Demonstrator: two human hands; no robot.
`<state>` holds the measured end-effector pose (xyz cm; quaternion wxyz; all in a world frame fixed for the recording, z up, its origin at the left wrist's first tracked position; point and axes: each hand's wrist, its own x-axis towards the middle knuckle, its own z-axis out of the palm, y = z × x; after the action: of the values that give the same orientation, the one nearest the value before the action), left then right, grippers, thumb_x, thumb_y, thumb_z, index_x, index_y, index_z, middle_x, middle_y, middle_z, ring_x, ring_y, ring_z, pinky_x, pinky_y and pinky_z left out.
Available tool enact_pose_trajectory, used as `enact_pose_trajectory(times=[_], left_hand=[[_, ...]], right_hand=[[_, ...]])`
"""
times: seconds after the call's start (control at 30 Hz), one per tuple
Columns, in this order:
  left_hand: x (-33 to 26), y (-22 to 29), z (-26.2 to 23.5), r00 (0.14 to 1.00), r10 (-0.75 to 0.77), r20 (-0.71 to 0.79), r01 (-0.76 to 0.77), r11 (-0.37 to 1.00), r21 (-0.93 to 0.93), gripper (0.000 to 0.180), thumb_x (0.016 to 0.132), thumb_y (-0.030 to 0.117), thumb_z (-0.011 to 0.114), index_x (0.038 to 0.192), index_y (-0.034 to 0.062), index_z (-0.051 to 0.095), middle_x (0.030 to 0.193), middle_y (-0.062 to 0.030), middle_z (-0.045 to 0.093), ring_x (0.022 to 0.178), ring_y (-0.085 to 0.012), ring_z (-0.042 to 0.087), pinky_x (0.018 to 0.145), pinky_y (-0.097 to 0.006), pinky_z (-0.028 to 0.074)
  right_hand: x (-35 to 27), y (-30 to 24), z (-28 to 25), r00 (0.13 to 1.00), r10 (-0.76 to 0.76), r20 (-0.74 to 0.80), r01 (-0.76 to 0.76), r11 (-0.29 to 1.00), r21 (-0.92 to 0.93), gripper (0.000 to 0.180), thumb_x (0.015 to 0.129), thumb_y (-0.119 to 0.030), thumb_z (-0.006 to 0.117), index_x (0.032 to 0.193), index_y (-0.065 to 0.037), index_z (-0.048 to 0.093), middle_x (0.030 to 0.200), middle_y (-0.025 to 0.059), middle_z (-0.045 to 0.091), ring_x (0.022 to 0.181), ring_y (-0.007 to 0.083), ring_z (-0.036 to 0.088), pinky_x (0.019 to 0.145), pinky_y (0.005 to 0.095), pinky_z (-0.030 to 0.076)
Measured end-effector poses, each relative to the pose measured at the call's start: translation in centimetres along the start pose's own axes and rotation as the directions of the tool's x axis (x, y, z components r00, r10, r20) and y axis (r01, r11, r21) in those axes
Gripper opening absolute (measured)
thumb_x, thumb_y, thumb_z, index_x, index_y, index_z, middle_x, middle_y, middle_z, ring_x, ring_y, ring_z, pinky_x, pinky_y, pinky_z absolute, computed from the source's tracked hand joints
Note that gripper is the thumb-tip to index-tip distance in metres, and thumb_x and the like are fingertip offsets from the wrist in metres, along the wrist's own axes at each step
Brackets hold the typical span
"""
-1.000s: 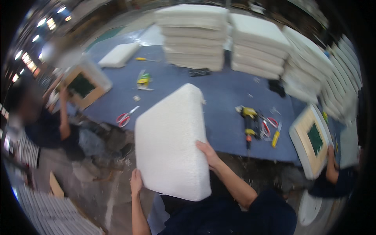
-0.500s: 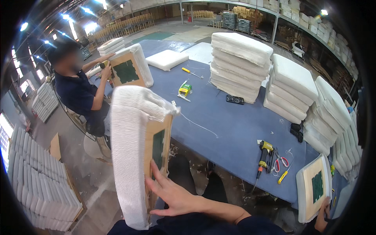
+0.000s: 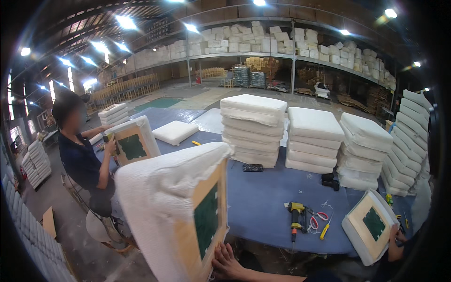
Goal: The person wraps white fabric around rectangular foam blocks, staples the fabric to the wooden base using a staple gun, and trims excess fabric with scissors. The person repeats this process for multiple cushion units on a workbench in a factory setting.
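A white fabric-covered seat cushion (image 3: 159,188) stands tilted in front of me, its wooden base facing right with a dark green panel (image 3: 206,223) in the middle. My right hand (image 3: 228,263) grips the lower right edge of this base, fingers bent against the wood. My left hand does not show; the cushion blocks the view of that side. On the blue table (image 3: 263,202) to the right lie a yellow-and-black staple gun (image 3: 296,217), red-handled scissors (image 3: 319,217) and a yellow-handled screwdriver (image 3: 324,231).
At the left, a co-worker (image 3: 84,150) holds a tool against another cushion (image 3: 134,143). At the right edge, another person's hand (image 3: 395,242) holds a similar cushion (image 3: 364,221). Stacks of white cushions (image 3: 253,127) and a dark phone (image 3: 252,168) are on the table.
The cushion has turned, showing more of its wooden base and green panel. My right hand has shifted to the base's lower edge. The view has tilted up.
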<state>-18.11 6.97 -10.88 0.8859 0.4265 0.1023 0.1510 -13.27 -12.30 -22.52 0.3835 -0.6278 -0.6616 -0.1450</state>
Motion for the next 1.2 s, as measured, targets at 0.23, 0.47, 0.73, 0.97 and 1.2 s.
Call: enact_pose_trajectory(times=[0.23, 0.47, 0.73, 0.97, 1.2], left_hand=[[11.1, -0.8, 11.6, 0.921, 0.018, 0.389, -0.010, 1.000, -0.021, 0.083, 0.113, 0.062, 0.040, 0.175, 0.0110, 0.019, 0.180, -0.0160, 0.022, 0.164, -0.0331, 0.026, 0.132, -0.046, 0.022], [20.8, 6.4, 30.4, 0.578, 0.353, 0.736, -0.525, 0.851, 0.003, 0.081, 0.114, 0.059, 0.042, 0.175, 0.0108, 0.019, 0.180, -0.0164, 0.021, 0.164, -0.0336, 0.026, 0.132, -0.046, 0.022], [15.1, 0.9, 11.7, 0.470, 0.439, 0.766, -0.871, 0.092, 0.482, 0.082, 0.094, 0.022, 0.077, 0.165, 0.0027, 0.040, 0.175, -0.0248, 0.030, 0.158, -0.0453, 0.038, 0.124, -0.047, 0.039], [2.5, -11.3, -9.2, 0.936, 0.318, 0.152, -0.228, 0.214, 0.950, 0.070, 0.093, 0.022, 0.074, 0.157, 0.0072, 0.052, 0.168, -0.0295, 0.037, 0.149, -0.0486, 0.045, 0.120, -0.051, 0.044], [-0.7, -12.1, -9.2, 0.934, 0.350, -0.073, 0.099, -0.059, 0.993, 0.071, 0.089, 0.019, 0.072, 0.156, 0.0089, 0.053, 0.164, -0.0326, 0.042, 0.142, -0.0535, 0.051, 0.114, -0.055, 0.048]], right_hand=[[1.9, 8.0, -3.4, 0.847, -0.139, -0.512, -0.008, 0.962, -0.273, 0.050, 0.109, -0.007, 0.053, 0.155, -0.010, 0.033, 0.167, 0.0358, 0.030, 0.152, 0.0637, 0.032, 0.119, 0.0827, 0.021], [12.0, 10.6, -22.3, 0.687, -0.370, -0.625, -0.028, 0.847, -0.531, 0.075, 0.098, -0.028, 0.064, 0.162, -0.008, 0.033, 0.169, 0.0313, 0.033, 0.155, 0.0589, 0.032, 0.123, 0.0737, 0.024], [22.5, 13.2, -48.1, 0.594, -0.617, -0.515, -0.254, 0.464, -0.849, 0.110, 0.081, -0.055, 0.080, 0.169, -0.008, 0.033, 0.171, 0.0280, 0.035, 0.157, 0.0535, 0.032, 0.127, 0.0640, 0.025], [31.3, 25.3, -65.6, 0.682, -0.585, -0.439, -0.446, 0.143, -0.883, 0.127, 0.059, -0.045, 0.098, 0.170, -0.025, 0.039, 0.173, 0.0137, 0.038, 0.157, 0.0474, 0.034, 0.117, 0.0693, 0.027], [30.9, 45.0, -68.7, 0.891, -0.076, -0.447, -0.448, 0.005, -0.894, 0.131, 0.063, -0.040, 0.100, 0.172, -0.041, 0.027, 0.177, 0.0033, 0.031, 0.161, 0.0403, 0.029, 0.114, 0.0815, 0.031]])
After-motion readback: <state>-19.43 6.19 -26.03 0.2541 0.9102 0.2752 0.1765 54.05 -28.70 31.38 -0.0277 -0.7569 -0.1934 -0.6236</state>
